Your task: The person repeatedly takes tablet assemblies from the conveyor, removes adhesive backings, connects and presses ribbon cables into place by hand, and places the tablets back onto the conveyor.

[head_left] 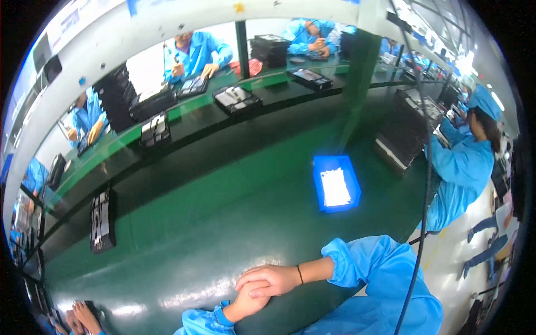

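Observation:
Over the near edge of the green table (223,201), my two hands rest together. My right hand (271,280), with a thin dark band at its wrist, lies wrapped over my left hand (247,304). The fingers of my left hand are hidden beneath it. No tool or part shows in either hand. Farther off to the right stands a blue bin (356,192) with white pieces (335,187) in it, apart from my hands.
A black tray with parts (101,220) lies at left; more trays (237,99) line the belt beyond. Black trays are stacked (399,137) at right beside a co-worker (463,159). A dark cable (427,184) hangs at right. Another person's hands (84,316) show lower left.

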A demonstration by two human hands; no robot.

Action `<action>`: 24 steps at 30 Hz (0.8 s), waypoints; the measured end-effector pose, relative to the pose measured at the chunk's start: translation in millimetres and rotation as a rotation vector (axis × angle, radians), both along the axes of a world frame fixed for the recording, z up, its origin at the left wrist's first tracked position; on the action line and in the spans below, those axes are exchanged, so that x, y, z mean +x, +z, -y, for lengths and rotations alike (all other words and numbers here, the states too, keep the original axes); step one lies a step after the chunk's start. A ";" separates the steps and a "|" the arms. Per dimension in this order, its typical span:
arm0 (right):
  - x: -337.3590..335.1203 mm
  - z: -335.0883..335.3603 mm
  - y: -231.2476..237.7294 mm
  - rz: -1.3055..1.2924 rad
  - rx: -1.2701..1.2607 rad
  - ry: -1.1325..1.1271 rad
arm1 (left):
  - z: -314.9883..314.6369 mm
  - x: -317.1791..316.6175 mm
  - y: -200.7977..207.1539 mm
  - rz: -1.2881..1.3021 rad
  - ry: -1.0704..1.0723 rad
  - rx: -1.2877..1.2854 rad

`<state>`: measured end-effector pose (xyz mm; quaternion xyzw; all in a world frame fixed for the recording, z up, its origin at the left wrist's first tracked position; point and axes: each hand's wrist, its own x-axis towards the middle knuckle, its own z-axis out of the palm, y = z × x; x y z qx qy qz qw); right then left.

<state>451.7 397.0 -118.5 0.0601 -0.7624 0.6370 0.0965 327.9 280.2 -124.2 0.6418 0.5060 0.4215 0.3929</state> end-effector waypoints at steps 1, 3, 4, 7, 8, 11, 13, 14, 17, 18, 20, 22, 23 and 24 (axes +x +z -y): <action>0.4 -0.1 -0.1 0.003 0.012 -0.008 | -0.8 -0.9 -2.7 -0.032 0.004 0.015; 1.3 -0.8 -1.3 0.009 0.008 -0.022 | -3.2 -1.5 -6.5 -0.061 -0.002 0.042; 1.4 -0.8 -2.2 0.030 -0.011 -0.016 | -3.9 -1.9 -7.9 -0.074 0.012 0.054; 1.2 -2.6 -4.8 0.011 -0.009 -0.033 | -6.1 -2.0 -7.1 -0.110 0.020 0.041; 1.3 -3.3 -5.6 0.003 -0.010 -0.027 | -7.2 -1.8 -6.5 -0.112 0.035 0.042; 0.7 -3.9 -2.7 -0.049 0.016 -0.031 | -9.1 -3.2 -4.6 -0.130 0.034 0.048; -1.3 -4.0 -6.1 -0.064 0.017 -0.041 | -11.0 -3.8 -3.5 -0.129 0.022 0.057; -2.2 -3.6 -7.1 -0.072 0.020 -0.041 | -11.5 -4.7 -3.5 -0.120 0.021 0.066; -1.8 -2.8 -4.2 -0.095 0.002 -0.070 | -9.9 -9.1 -12.0 -0.190 0.050 0.072; -1.6 -3.3 -3.4 -0.095 0.000 -0.072 | -10.5 -9.0 -12.3 -0.191 0.048 0.070; -1.6 -3.9 -2.2 -0.103 0.003 -0.063 | -11.5 -8.5 -13.0 -0.105 0.034 0.051; -2.2 -3.7 -3.8 -0.111 -0.001 -0.067 | -11.0 -10.0 -17.8 -0.101 0.039 0.043; -2.0 -3.4 -4.4 -0.121 -0.002 -0.070 | -10.7 -10.5 -20.3 -0.098 0.045 0.038; -1.9 -3.4 -4.3 -0.119 -0.004 -0.068 | -10.5 -10.7 -22.3 -0.096 0.047 0.037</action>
